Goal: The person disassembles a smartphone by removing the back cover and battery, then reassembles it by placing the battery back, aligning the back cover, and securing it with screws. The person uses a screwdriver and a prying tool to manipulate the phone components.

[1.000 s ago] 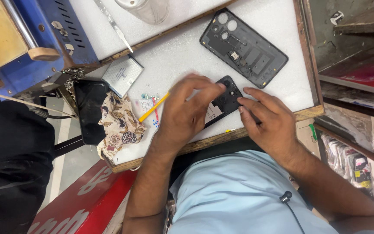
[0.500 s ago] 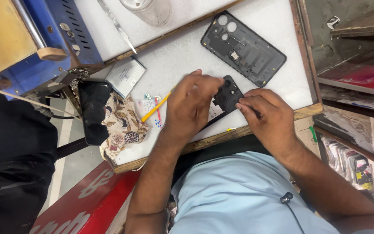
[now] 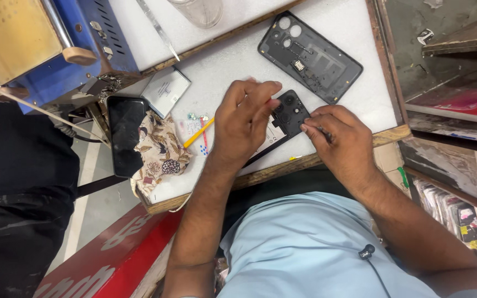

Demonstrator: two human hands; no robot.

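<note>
My left hand (image 3: pixel 244 124) lies over an opened black phone (image 3: pixel 289 115) on the white work surface (image 3: pixel 233 60), its fingertips pinching at the phone's top edge. My right hand (image 3: pixel 339 142) grips the same phone from the right, with a thin dark tool partly hidden under its fingers. Only the phone's camera end shows between the hands. A separate dark back cover (image 3: pixel 310 56) with round camera holes lies face up just beyond the hands.
A yellow-handled tool (image 3: pixel 198 133) and small parts lie left of my left hand. A patterned cloth (image 3: pixel 158 152), a black phone (image 3: pixel 125 134) and a silver battery (image 3: pixel 165 90) sit at the left edge. A blue machine (image 3: pixel 45 44), tweezers (image 3: pixel 158 28) and a clear cup (image 3: pixel 197 11) stand behind.
The view has drifted slightly. My left fingers have shifted toward the phone's top edge, uncovering more of its camera end. My right hand stays on the phone.
</note>
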